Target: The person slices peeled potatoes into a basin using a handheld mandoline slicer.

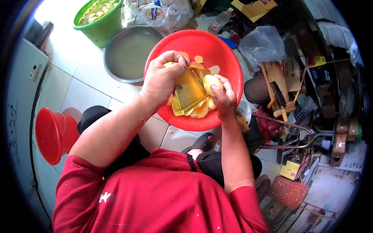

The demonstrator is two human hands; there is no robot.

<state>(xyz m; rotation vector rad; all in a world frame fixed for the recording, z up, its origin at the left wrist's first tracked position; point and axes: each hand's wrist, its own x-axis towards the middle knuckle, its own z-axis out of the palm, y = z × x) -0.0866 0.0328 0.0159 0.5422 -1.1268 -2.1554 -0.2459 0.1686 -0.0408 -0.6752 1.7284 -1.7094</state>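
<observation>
My left hand (162, 79) is closed around the top end of a yellow slicer (189, 90), a flat board that slants down into a red basin (217, 42). In my right hand (226, 99) is a peeled potato (211, 84), gripped by the thumb and fingers at the slicer's right edge. Whether the potato touches the blade I cannot tell. Pale potato slices (200, 111) lie in the basin under and around the slicer. Part of the pile is hidden behind the slicer and my hands.
Left of the basin stands a grey tub (130, 52) of cloudy water. Behind it, a green bucket (97, 29) holds more pale yellow pieces. A red bucket (54, 134) is at the far left. Boards, a plastic bag (264, 46) and a metal-framed stool (295, 134) crowd the right.
</observation>
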